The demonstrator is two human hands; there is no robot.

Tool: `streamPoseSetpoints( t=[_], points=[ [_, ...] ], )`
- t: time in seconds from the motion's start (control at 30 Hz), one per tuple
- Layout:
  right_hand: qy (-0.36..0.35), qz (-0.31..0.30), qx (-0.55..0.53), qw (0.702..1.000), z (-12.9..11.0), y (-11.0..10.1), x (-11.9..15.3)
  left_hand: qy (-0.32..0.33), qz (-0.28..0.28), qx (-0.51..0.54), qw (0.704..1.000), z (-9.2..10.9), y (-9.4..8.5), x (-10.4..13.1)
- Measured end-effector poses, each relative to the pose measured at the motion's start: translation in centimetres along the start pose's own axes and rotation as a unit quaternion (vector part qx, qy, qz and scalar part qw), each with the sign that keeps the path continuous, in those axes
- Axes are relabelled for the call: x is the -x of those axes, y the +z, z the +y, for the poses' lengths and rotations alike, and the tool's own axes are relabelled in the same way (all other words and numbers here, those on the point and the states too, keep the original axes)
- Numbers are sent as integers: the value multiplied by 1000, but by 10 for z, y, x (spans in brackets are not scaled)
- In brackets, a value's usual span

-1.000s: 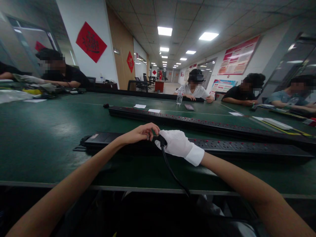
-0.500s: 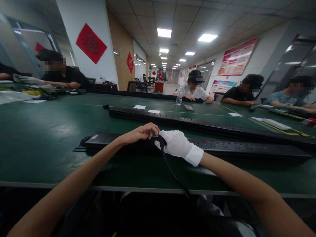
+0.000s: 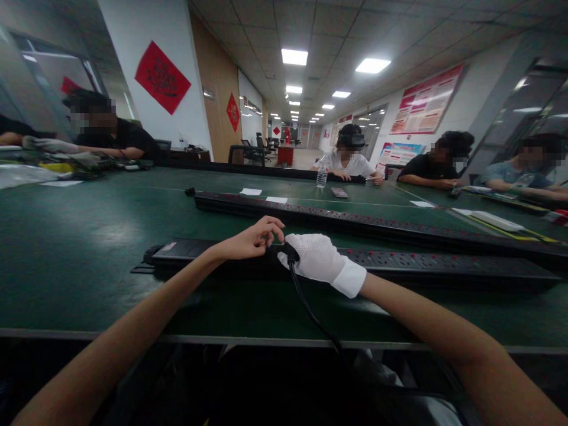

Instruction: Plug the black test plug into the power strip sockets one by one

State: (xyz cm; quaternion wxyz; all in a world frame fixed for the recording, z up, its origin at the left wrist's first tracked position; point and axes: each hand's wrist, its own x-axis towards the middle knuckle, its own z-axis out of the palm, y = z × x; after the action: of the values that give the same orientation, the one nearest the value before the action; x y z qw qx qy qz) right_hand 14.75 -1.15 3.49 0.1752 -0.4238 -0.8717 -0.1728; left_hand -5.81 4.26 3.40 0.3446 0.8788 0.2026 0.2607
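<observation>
In the head view, my gloved right hand [image 3: 317,258] is closed around a black plug [image 3: 291,253]. Its black cable [image 3: 309,310] runs down over the table's front edge. My bare left hand [image 3: 260,238] is just left of the plug, its fingers curled. A small dark thing shows at those fingertips, but I cannot make out what it is. Both hands are above a long black power strip [image 3: 410,264] with red switches, lying across the table. The hands hide the strip's middle part.
A second long power strip [image 3: 355,223] lies behind the first. Farther back on the green table [image 3: 89,236] are white papers [image 3: 277,200], a water bottle [image 3: 322,173] and a small stack [image 3: 339,193]. Several people sit around the far side and ends.
My left fingers have lifted slightly and bent differently beside the plug. My right hand keeps its hold on the plug and has hardly moved. The power strips stay where they were.
</observation>
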Motion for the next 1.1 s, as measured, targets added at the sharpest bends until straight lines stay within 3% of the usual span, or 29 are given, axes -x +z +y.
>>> streamPoseSetpoints(
  t=[0.27,1.1],
  points=[
    [-5,6,-8,1000,3,2,1,-14,42,-9,999,-6,3,0],
    [-2,5,2,1000,0,0,-1,15,-11,-2,1000,-8,-2,0]
  ],
)
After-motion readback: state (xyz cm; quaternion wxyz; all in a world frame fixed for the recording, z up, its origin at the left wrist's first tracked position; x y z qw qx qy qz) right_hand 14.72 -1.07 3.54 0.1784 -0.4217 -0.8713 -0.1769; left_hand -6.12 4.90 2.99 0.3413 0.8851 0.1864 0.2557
